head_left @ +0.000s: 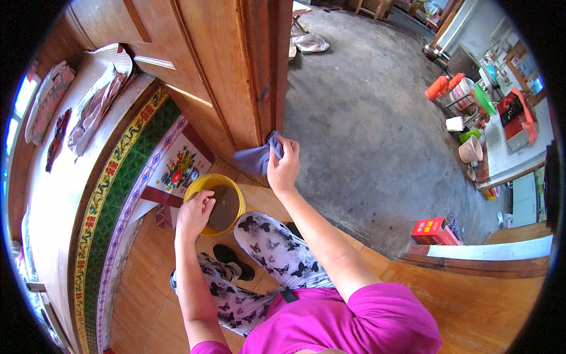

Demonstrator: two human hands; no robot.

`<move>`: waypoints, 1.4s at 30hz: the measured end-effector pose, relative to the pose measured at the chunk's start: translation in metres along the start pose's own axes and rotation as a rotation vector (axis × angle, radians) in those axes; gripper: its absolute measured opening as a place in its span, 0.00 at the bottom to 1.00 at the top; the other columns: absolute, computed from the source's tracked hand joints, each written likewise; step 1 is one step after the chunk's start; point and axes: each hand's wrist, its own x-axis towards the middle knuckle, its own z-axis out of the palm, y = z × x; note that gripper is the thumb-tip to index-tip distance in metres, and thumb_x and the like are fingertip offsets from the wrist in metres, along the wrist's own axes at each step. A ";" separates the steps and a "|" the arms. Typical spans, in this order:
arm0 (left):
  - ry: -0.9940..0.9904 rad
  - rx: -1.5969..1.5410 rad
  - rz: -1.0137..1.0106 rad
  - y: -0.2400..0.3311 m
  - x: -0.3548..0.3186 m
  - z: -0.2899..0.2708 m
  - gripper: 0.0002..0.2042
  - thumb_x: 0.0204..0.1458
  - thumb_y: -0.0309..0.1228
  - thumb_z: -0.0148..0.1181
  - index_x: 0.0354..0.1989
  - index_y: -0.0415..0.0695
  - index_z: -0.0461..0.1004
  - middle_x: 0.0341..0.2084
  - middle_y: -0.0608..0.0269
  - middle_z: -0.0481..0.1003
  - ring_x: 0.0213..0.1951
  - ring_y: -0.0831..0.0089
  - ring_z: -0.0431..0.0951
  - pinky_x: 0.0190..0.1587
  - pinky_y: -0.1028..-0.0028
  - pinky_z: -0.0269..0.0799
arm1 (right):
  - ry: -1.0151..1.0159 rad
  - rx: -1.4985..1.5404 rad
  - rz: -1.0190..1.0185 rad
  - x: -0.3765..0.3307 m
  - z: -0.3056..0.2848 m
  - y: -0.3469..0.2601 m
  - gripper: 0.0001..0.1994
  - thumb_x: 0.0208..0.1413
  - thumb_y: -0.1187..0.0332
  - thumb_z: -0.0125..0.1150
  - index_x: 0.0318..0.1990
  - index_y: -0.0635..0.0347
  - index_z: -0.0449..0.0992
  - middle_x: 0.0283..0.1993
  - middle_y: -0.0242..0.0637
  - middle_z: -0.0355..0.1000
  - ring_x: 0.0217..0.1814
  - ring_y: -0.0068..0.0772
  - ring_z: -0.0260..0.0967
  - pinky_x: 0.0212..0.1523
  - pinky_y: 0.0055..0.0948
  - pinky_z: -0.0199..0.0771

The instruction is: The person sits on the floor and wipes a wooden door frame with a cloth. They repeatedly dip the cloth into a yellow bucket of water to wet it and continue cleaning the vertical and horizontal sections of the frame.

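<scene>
My right hand [284, 166] is closed on a grey-blue cloth [254, 160] and presses it against the lower edge of a brown wooden door post [268, 71]. Part of the cloth hangs loose to the left of my fingers. At the left rim of a yellow bucket [240, 197], my left hand [196, 216] is closed, its fingers curled over the edge. Murky brown water [224, 207] stands in the bucket, which sits on the tiled floor in front of my knees.
On the left runs a raised ledge with a patterned tile border [97, 218]; folded cloths [100, 112] lie on it. Beyond the doorway is a grey concrete floor [365, 118]. A red box [435, 231] stands by the threshold, and buckets and basins [466, 94] stand farther right.
</scene>
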 end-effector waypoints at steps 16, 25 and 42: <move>-0.005 0.044 0.011 0.001 0.000 0.005 0.10 0.59 0.34 0.61 0.46 0.44 0.79 0.33 0.53 0.81 0.33 0.55 0.81 0.38 0.61 0.76 | -0.035 -0.018 -0.030 0.011 -0.008 -0.019 0.12 0.57 0.73 0.62 0.49 0.61 0.76 0.45 0.47 0.70 0.45 0.54 0.72 0.45 0.44 0.73; 0.065 0.001 0.071 -0.008 -0.001 0.013 0.11 0.58 0.33 0.62 0.46 0.43 0.79 0.35 0.52 0.81 0.32 0.55 0.81 0.37 0.61 0.76 | 0.109 0.139 -0.291 0.061 -0.009 -0.062 0.15 0.54 0.75 0.61 0.51 0.59 0.74 0.45 0.45 0.71 0.46 0.55 0.71 0.46 0.45 0.69; 0.048 0.012 0.054 -0.005 -0.005 0.007 0.10 0.59 0.32 0.62 0.46 0.44 0.79 0.33 0.52 0.81 0.33 0.57 0.81 0.38 0.62 0.76 | 0.057 0.046 -0.302 0.057 -0.014 -0.053 0.15 0.56 0.72 0.61 0.52 0.60 0.73 0.46 0.47 0.71 0.43 0.54 0.71 0.44 0.45 0.70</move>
